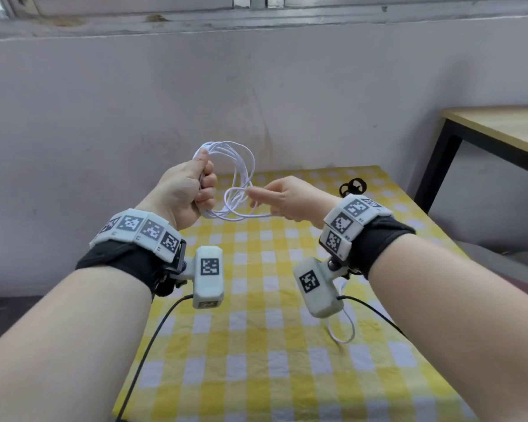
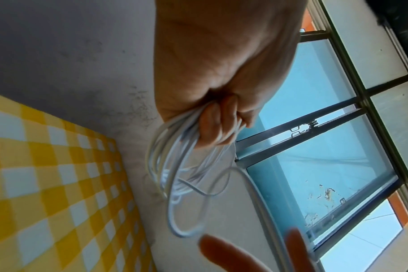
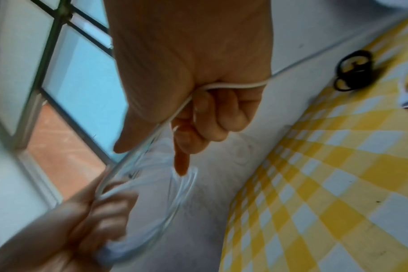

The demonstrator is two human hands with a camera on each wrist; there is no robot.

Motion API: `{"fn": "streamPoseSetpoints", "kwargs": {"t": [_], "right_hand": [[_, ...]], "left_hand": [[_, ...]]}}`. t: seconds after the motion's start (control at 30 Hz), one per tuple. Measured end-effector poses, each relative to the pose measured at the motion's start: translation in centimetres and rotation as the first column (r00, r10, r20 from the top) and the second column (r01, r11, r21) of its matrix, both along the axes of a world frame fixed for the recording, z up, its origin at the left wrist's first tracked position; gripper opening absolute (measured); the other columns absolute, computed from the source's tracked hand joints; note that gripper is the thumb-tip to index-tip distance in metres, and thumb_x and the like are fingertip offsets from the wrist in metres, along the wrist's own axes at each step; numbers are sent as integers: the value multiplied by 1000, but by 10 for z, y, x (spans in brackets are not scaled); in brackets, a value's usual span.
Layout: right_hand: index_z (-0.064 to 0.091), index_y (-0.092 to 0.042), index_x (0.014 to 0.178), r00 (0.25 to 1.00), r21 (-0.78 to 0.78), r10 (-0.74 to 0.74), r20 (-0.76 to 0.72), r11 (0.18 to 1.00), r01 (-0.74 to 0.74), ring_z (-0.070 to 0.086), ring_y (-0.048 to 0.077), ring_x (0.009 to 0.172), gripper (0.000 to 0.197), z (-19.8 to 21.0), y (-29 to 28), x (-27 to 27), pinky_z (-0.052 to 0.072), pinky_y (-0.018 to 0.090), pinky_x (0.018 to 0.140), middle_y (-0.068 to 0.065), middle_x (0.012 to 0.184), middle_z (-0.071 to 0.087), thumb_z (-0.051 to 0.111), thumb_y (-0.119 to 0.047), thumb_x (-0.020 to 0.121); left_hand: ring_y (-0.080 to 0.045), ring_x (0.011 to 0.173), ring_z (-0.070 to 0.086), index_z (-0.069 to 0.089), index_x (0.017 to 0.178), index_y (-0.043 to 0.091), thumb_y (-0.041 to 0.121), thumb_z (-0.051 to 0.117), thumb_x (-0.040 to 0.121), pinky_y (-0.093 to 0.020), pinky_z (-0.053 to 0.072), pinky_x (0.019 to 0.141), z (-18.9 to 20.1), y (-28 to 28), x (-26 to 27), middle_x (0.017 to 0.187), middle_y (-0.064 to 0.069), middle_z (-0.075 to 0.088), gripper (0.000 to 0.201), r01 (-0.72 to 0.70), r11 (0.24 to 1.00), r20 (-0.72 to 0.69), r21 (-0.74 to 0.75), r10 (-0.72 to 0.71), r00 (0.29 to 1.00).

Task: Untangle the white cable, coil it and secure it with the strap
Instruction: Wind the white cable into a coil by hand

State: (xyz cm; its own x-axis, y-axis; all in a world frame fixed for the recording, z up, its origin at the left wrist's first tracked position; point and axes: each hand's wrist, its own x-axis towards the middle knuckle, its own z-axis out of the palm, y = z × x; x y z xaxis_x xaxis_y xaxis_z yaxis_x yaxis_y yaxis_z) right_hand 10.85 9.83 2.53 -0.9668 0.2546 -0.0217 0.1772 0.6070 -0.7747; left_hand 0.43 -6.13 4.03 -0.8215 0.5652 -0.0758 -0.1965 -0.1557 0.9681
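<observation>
The white cable [image 1: 237, 166] is gathered into several loops held up above the table. My left hand [image 1: 206, 190] grips the bundle in a fist at its left side; in the left wrist view the fingers [image 2: 212, 125] curl round the strands and the loops [image 2: 175, 176] hang below. My right hand [image 1: 256, 201] is just right of the coil, and a single strand [image 3: 235, 85] runs through its curled fingers [image 3: 221, 114]. The cable's loose tail [image 1: 345, 330] dangles under my right wrist. The black strap [image 1: 352, 187] [image 3: 354, 70] lies on the cloth behind my right hand.
A yellow-and-white checked cloth covers the table [image 1: 256, 345], which stands against a grey wall [image 1: 256, 86]. A wooden desk with a black frame [image 1: 500, 129] stands at the right. Black wrist-camera leads [image 1: 153, 336] trail over the cloth. A window [image 2: 314, 147] is above the wall.
</observation>
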Motion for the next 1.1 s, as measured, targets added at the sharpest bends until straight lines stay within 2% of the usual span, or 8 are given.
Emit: {"fn": "streamPoseSetpoints", "kwargs": {"t": [0.07, 0.17, 0.37, 0.57, 0.67, 0.77, 0.97, 1.1], "right_hand": [[70, -22, 92, 999, -133, -18, -50, 991, 11, 45, 13, 62, 40, -4, 10, 1, 25, 20, 45, -3, 65, 47, 59, -58, 82], [68, -17, 84, 990, -199, -80, -112, 978, 57, 32, 9, 48, 27, -12, 26, -2, 22, 22, 44, -3, 60, 42, 65, -44, 85], [62, -14, 71, 983, -299, -180, -44, 941, 159, 22, 12, 48, 41, -27, 54, -6, 19, 22, 43, -6, 56, 33, 62, -53, 83], [51, -14, 69, 875, -19, -414, 250, 902, 432, 31, 17, 48, 37, -47, 75, -19, 28, 29, 49, 1, 57, 37, 55, -44, 89], [43, -13, 67, 836, -81, -460, 300, 861, 503, 33, 15, 48, 30, -48, 69, -29, 28, 26, 50, 3, 59, 40, 45, -26, 94], [38, -14, 65, 871, -286, -409, 271, 830, 479, 33, 7, 43, 33, -42, 54, -44, 26, 13, 39, 1, 59, 37, 31, -11, 97], [51, -13, 77, 953, -724, -281, 112, 633, 272, 33, 6, 37, 28, -22, 15, -53, 27, 12, 35, -2, 60, 37, 34, -10, 99], [58, -9, 99, 976, -667, -178, -122, 744, 52, 38, 9, 48, 20, -16, -6, -52, 31, 18, 45, 1, 67, 45, 40, -1, 96]], "left_hand": [[-6, 30, 21, 37, 65, 21, 42, 40, 99, -13, 20, 33, -5, -5, -11, 44, 8, 30, 40, -68, 997, -12, -26, 68, 998], [-7, 30, 20, 37, 65, 20, 42, 41, 98, -14, 19, 33, -13, -15, -27, 43, 8, 28, 40, -141, 990, 10, -29, 142, 990], [-6, 29, 19, 36, 65, 21, 43, 38, 99, -15, 16, 33, -19, -30, -46, 42, 9, 22, 41, -138, 989, 110, 55, 132, 985], [-3, 28, 19, 35, 64, 22, 45, 34, 99, -16, 14, 34, -21, -38, -49, 41, 10, 22, 41, -3, 999, 116, 37, -1, 993], [-3, 29, 19, 36, 66, 23, 44, 35, 99, -15, 16, 33, -27, -31, -43, 42, 10, 23, 39, 85, 991, 58, -100, -79, 995], [-3, 29, 19, 36, 67, 22, 42, 35, 99, -14, 18, 32, -33, -21, -36, 41, 10, 23, 38, 137, 974, 35, -183, -133, 990], [-5, 32, 23, 40, 71, 20, 43, 36, 98, -16, 24, 34, -41, -4, -30, 45, 8, 28, 36, 249, 956, 126, -152, -231, 965], [-5, 32, 25, 43, 73, 20, 45, 35, 98, -16, 22, 36, -43, 11, -25, 49, 7, 35, 36, 262, 961, 151, -82, -248, 957]]}}
